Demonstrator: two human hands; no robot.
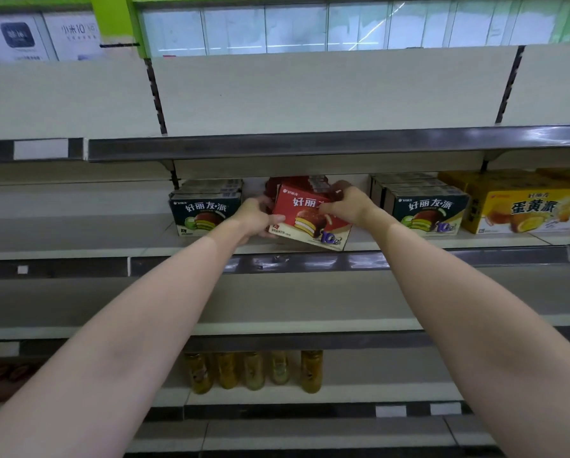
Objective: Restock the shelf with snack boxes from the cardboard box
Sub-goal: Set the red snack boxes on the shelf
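Observation:
A red snack box (305, 216) with a chocolate pie picture sits tilted on the middle shelf (111, 251), its right end lower than its left. My left hand (255, 217) grips its left end. My right hand (349, 203) grips its upper right corner. More red boxes (310, 181) stand behind it at the back of the shelf, partly hidden. The cardboard box is not in view.
Dark green snack boxes stand to the left (206, 206) and right (422, 204) of the red one, and yellow boxes (525, 201) further right. The shelf above (310, 145) overhangs closely. Several jars (254, 370) stand two shelves down.

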